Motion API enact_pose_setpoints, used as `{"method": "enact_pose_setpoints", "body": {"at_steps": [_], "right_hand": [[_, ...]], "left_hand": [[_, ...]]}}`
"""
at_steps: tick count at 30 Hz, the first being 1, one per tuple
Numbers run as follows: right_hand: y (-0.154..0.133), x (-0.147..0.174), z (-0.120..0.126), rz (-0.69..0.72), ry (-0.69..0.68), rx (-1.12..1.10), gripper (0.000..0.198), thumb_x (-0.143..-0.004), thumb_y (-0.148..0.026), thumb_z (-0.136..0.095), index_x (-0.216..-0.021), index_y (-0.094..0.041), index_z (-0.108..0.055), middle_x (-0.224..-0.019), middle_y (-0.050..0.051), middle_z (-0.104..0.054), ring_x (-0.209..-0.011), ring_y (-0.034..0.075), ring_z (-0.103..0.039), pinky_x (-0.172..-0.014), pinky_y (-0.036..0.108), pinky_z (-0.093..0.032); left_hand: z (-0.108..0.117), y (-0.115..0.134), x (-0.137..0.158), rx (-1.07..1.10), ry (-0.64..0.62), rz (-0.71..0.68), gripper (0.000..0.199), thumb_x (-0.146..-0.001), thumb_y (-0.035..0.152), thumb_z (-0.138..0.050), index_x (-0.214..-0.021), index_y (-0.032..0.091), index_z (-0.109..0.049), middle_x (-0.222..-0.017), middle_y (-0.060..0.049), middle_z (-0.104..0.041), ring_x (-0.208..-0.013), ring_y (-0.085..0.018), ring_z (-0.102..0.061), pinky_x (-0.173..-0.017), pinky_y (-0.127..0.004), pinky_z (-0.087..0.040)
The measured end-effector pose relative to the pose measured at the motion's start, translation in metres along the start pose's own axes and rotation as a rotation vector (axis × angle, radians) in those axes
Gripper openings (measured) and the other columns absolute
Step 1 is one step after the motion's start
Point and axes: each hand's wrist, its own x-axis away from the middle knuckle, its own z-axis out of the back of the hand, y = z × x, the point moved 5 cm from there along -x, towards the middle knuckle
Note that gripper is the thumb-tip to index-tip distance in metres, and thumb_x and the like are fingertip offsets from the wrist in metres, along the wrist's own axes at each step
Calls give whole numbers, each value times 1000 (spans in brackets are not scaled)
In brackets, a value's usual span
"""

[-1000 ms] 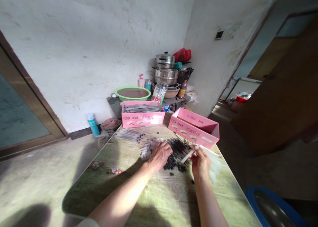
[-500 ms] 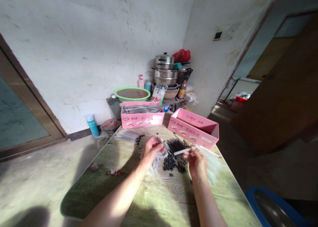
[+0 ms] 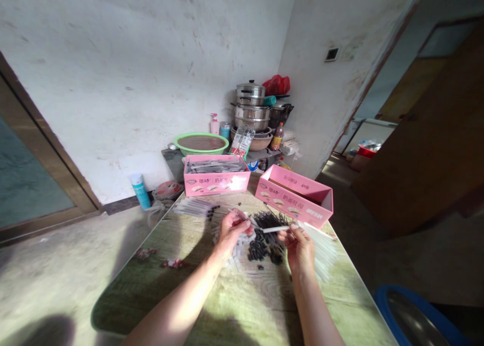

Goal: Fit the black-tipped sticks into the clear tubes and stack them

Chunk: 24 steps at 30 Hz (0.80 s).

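My right hand (image 3: 300, 242) pinches a white pen barrel (image 3: 275, 229), held nearly level and pointing left. My left hand (image 3: 233, 231) is closed on a thin pale pen part (image 3: 257, 224), whose tip is at the barrel's left end; whether it has entered the barrel I cannot tell. Beneath the hands lie a heap of small black caps (image 3: 258, 250), a bundle of thin dark sticks (image 3: 269, 218) like refills, and small whitish pieces (image 3: 236, 255). More white barrels (image 3: 323, 252) are spread beside my right hand. Black-tipped pens (image 3: 192, 208) lie at the table's far left.
At the table's far edge stand a pink box (image 3: 217, 183) filled with pens and a second pink box (image 3: 295, 197), its inside mostly hidden. Behind them are a green basin (image 3: 200, 152) and stacked pots (image 3: 251, 114). A blue-rimmed round container (image 3: 419, 315) is at lower right.
The barrel's left end has come level and now meets the thin part from my left hand. Both hands have barely moved; the boxes and heaps are as before.
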Motion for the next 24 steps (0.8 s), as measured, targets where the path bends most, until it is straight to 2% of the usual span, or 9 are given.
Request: {"method": "enact_pose_setpoints", "body": {"at_steps": [8, 11, 14, 16, 18, 21, 24], "right_hand": [[4, -2, 0, -126, -11, -42, 35, -50, -22, -95, -75, -17, -70, -61, -1, -73, -57, 18, -75, -54, 24, -64], [7, -1, -3, -152, -59, -48, 34, -52, -21, -96, -74, -18, -69, -62, -1, -74, -60, 18, -76, -57, 23, -65], [14, 2, -6, -206, -106, -37, 31, -56, -20, -96, -74, -17, -70, -65, 3, -76, -61, 18, -76, -59, 23, -65], [19, 2, -6, -244, -102, -41, 28, -59, -18, -94, -74, -15, -71, -66, 6, -77, -59, 18, -76, -58, 22, -65], [21, 1, -4, -267, -63, -71, 23, -62, -15, -92, -73, -15, -71, -66, 7, -77, -59, 18, -75, -58, 22, -65], [19, -3, 0, -277, 25, -144, 17, -67, -8, -85, -71, -16, -71, -65, 4, -76, -60, 17, -76, -59, 21, -65], [17, -6, 3, -288, 94, -185, 16, -71, -2, -79, -71, -17, -71, -63, 3, -76, -59, 16, -75, -58, 19, -64]], "left_hand": [[4, 4, 0, 0, 51, -11, 43, -65, 39, -92, -83, 15, -61, -67, -3, -72, -60, -16, -69, -61, -29, -57], [3, -1, -1, -11, 18, 12, 44, -64, 39, -93, -82, 14, -62, -68, -5, -73, -59, -16, -68, -61, -29, -57], [1, -8, -2, -32, -28, 31, 43, -65, 40, -92, -82, 13, -63, -67, -4, -71, -59, -15, -67, -62, -28, -57], [1, -10, -2, -58, -41, 22, 46, -66, 39, -92, -92, 12, -66, -73, -4, -71, -63, -15, -67, -64, -29, -58], [2, -7, -2, -109, -30, -32, 58, -68, 39, -91, -114, 14, -66, -90, -6, -73, -74, -18, -70, -69, -31, -60], [3, 6, 1, -234, -12, -214, 80, -76, 39, -86, -145, 23, -49, -122, -11, -67, -99, -21, -70, -85, -36, -61], [-2, 16, 6, -412, -60, -395, 80, -87, 39, -75, -156, 28, -38, -141, -14, -58, -114, -23, -66, -96, -40, -59]]}}
